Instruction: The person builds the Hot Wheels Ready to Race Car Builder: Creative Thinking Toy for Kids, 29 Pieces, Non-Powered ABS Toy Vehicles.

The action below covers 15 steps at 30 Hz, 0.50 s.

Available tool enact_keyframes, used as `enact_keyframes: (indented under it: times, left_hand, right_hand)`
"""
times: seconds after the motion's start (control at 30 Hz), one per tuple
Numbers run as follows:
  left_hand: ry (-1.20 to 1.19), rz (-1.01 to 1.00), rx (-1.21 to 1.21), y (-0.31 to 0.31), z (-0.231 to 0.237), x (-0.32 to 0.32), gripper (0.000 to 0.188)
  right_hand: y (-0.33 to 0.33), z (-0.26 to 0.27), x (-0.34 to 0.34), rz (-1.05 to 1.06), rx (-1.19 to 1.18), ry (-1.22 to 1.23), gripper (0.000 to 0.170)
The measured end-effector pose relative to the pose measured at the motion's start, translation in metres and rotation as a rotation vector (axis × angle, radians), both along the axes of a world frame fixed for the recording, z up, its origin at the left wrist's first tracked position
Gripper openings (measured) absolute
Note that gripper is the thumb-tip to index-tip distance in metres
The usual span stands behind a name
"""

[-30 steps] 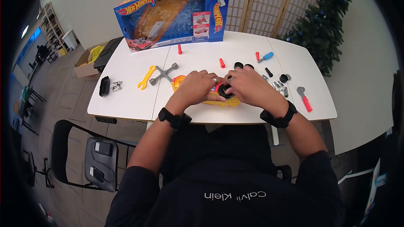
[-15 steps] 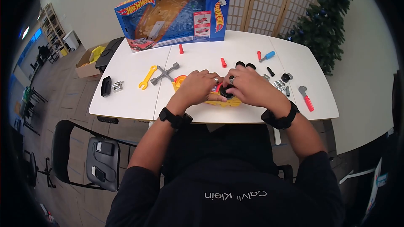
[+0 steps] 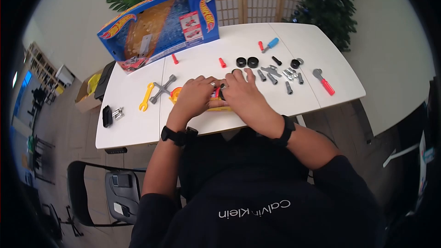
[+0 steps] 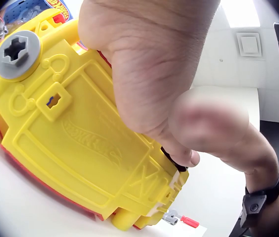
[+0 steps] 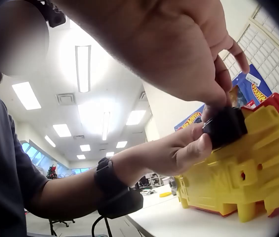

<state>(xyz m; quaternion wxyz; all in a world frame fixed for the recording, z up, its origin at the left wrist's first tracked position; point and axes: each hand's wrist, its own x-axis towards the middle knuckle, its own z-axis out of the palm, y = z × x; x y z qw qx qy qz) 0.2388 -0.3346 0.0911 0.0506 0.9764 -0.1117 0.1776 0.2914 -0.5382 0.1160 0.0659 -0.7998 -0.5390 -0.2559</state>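
Note:
A yellow and red toy car stands tipped on its side at the table's near edge, mostly hidden under both hands in the head view. A grey hub with a star-shaped hole shows at one end. My left hand grips the car's upper side, its thumb along a black toy wheel. My right hand pinches that wheel at the car's corner, with some fingers raised away from it. Two loose black wheels lie just beyond the right hand.
Grey bolts lie to the right, near a red-handled ratchet and a blue-handled screwdriver. Leftward are a grey cross wrench, a yellow wrench and a black case. A Hot Wheels box stands behind.
The head view has turned, so the table sits further left and tilted. Fingers of the right hand have lifted and spread, uncovering the two loose wheels. The left hand keeps its hold on the car.

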Motion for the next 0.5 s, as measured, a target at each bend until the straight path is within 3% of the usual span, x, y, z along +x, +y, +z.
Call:
enact_keyframes:
  times: [0.13,0.27,0.4,0.5]
  left_hand:
    - [0.026,0.007,0.085,0.002,-0.001,0.002,0.075]
    - [0.042,-0.076,0.081,-0.004,0.010,0.000,0.095]
    - [0.036,0.035,0.020,-0.014,0.011,-0.004,0.085]
    - [-0.095,0.023,-0.065,-0.020,0.035,-0.016,0.080]
  right_hand:
    - [0.004,0.000,-0.010,-0.133,0.003,-0.017,0.019]
    - [0.006,-0.014,-0.004,-0.232,0.042,-0.070,0.026]
    - [-0.007,-0.016,0.005,-0.121,0.310,0.141,0.039]
    - [-0.031,-0.015,0.018,-0.083,0.774,0.293,0.051]
